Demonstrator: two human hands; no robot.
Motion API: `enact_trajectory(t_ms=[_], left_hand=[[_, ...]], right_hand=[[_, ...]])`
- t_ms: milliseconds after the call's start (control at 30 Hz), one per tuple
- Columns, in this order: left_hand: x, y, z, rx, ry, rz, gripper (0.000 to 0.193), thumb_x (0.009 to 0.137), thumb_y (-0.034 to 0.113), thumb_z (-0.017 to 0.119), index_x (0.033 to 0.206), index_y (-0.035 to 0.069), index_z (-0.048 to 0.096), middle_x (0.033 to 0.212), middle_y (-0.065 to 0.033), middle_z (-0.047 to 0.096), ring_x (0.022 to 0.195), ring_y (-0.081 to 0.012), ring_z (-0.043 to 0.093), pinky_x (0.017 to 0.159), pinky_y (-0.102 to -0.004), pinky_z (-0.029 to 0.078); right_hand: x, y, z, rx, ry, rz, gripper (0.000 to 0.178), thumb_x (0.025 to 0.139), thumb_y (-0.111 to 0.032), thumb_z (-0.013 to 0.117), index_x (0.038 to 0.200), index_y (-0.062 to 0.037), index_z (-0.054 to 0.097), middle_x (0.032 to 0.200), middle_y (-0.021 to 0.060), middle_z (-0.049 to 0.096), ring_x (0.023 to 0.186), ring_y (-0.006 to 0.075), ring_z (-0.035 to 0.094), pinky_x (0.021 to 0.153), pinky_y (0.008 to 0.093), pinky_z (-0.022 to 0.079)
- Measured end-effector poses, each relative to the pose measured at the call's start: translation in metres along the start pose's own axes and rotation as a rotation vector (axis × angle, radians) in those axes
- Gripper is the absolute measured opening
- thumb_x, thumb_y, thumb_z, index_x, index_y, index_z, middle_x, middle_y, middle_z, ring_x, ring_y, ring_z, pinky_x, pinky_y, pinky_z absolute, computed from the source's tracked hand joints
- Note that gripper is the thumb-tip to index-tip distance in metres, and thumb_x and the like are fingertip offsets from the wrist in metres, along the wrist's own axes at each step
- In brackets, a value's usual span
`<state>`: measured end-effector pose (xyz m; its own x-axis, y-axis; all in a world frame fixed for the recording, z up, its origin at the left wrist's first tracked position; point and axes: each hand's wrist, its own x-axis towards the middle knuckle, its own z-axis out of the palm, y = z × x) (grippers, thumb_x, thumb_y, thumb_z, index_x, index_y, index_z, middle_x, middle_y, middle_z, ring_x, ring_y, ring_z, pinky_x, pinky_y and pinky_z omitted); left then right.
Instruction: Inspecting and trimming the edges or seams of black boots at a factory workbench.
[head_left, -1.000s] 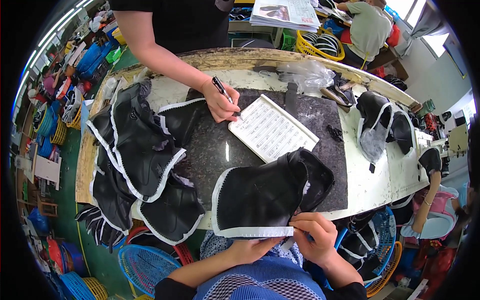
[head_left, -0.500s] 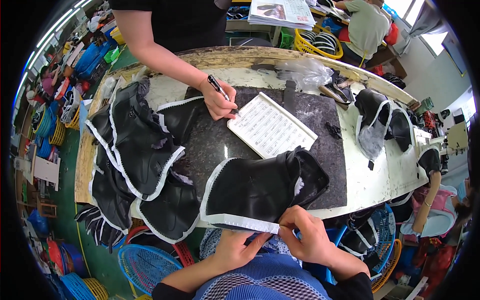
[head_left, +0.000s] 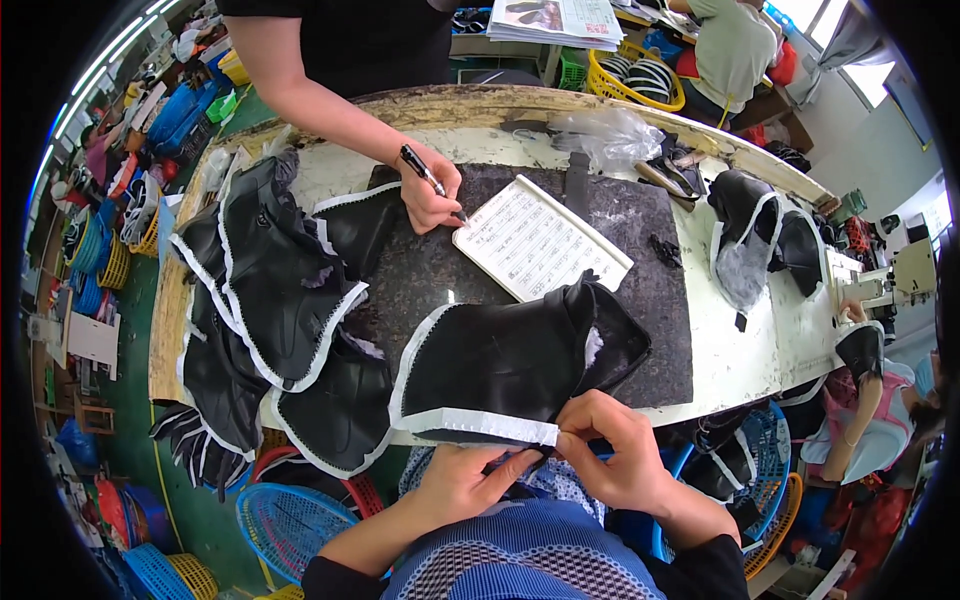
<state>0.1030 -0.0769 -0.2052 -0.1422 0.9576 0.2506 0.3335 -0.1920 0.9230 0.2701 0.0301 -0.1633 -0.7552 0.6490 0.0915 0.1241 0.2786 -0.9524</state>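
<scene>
A black boot upper (head_left: 490, 365) with white edging lies on its side at the table's near edge, its opening toward the right. My left hand (head_left: 465, 488) grips its lower edge from below, thumb pointing right along the underside. My right hand (head_left: 612, 450) pinches the right end of the white edging strip (head_left: 485, 424) between thumb and fingers, at the boot's lower right corner. The fingertips of both hands are close together there, partly hidden under the edge. Pale fluffy lining shows inside the boot's opening.
Across the table a person's hand (head_left: 432, 192) holds a black pen over a written notepad (head_left: 545, 240). Black boot uppers (head_left: 285, 290) are piled at left; more lie (head_left: 745, 235) at right. Blue basket (head_left: 292, 530) stands below left. A dark mat (head_left: 655, 350) covers mid-table.
The boot upper has shifted slightly left and up, its lower edge tilting more toward me. Both my hands keep their hold. The other person's pen hand has moved a little left.
</scene>
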Motion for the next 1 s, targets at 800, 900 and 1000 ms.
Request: enact_trajectory(t_ms=[800,900,1000], left_hand=[[-0.025,-0.031,-0.003,-0.137,-0.031,-0.214,0.007,0.085,0.001,0.065,0.09,-0.003,0.063,0.085,-0.0057,0.062,0.077,-0.0127,0.058,0.07,-0.026,0.047],[-0.03,-0.045,-0.002,-0.207,-0.011,-0.194,0.009,0.086,0.004,0.065,0.091,-0.003,0.061,0.086,-0.0053,0.061,0.077,-0.0121,0.057,0.07,-0.025,0.047],[-0.034,-0.054,-0.003,-0.153,0.027,-0.178,0.012,0.086,0.006,0.067,0.09,-0.003,0.06,0.084,-0.0052,0.06,0.077,-0.0115,0.056,0.07,-0.0243,0.046]], right_hand=[[-0.003,0.01,0.005,0.11,0.014,-0.08,0.013,0.085,-0.007,0.064,0.087,0.001,0.054,0.081,0.0121,0.054,0.07,0.0279,0.059,0.059,0.0344,0.048],[-0.012,0.01,0.005,0.157,0.063,-0.066,0.013,0.085,-0.007,0.064,0.085,0.0016,0.054,0.08,0.0121,0.053,0.067,0.0263,0.058,0.057,0.0339,0.047],[-0.014,0.009,0.002,0.149,0.088,-0.1,0.013,0.084,-0.005,0.064,0.083,0.0022,0.053,0.08,0.0123,0.053,0.066,0.0257,0.057,0.057,0.0335,0.046]])
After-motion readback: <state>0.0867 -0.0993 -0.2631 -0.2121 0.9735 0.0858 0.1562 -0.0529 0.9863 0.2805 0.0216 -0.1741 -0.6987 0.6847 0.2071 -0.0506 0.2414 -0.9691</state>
